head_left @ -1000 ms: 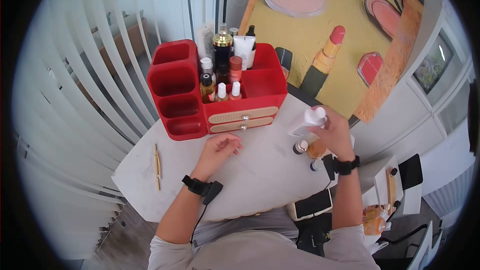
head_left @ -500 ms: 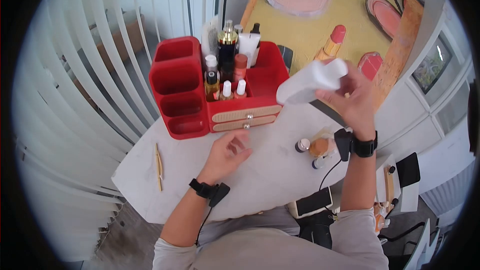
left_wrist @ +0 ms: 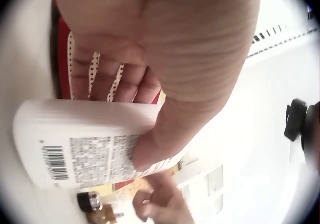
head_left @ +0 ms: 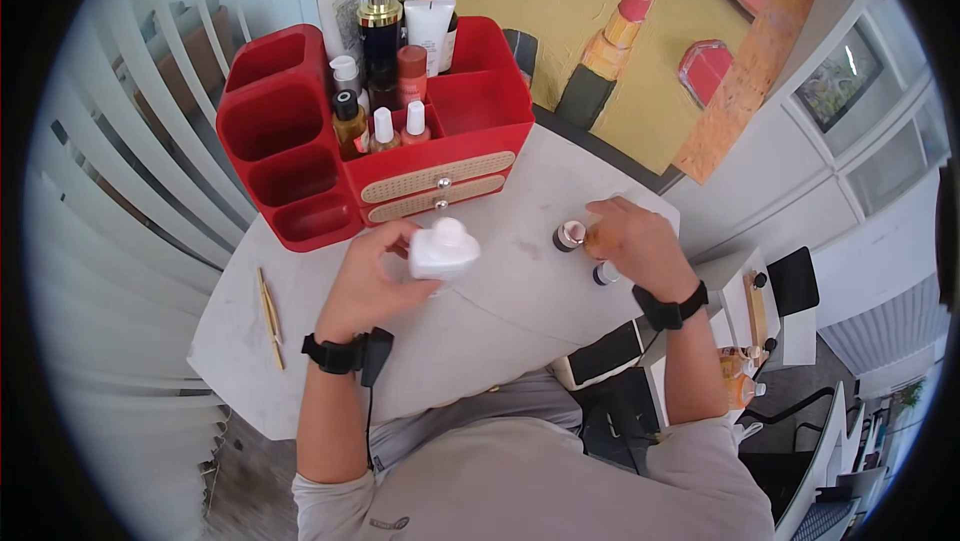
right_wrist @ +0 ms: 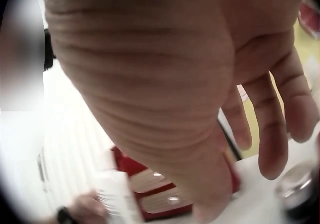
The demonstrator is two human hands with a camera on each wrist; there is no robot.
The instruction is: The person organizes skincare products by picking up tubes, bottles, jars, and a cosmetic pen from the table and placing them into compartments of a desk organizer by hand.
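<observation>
White bottle [head_left: 443, 249]: in the head view it sits in the left hand [head_left: 375, 276], fingers and thumb curled round it, held just above the table [head_left: 500, 331] in front of the red organiser [head_left: 300, 141]. The right hand [head_left: 630, 241] lies over an amber bottle [head_left: 593, 239] at the table's right edge, fingers bent down onto it; whether they grip it I cannot tell. Two small capped bottles flank that hand, one [head_left: 568, 236] to its left and one [head_left: 604, 274] nearer the person. The organiser has four empty side cups, two woven-front drawers [head_left: 437, 191], and about nine bottles and tubes standing in its back part. One gold stick [head_left: 268, 316] lies at the table's left.

Left wrist view: the thumb [left_wrist: 165, 134] presses the white bottle's [left_wrist: 85, 144] label side, a barcode showing, with fingers wrapped behind. The two drawer fronts show past the fingers; the other hand [left_wrist: 160, 204] and one dark-capped bottle [left_wrist: 90, 204] lie below.

Right wrist view: the right hand's fingers [right_wrist: 280, 129] hang loosely bent above one silver-capped bottle [right_wrist: 297, 184], holding nothing visible here. The organiser [right_wrist: 150, 179] and white bottle [right_wrist: 115, 194] are beyond, blurred.
</observation>
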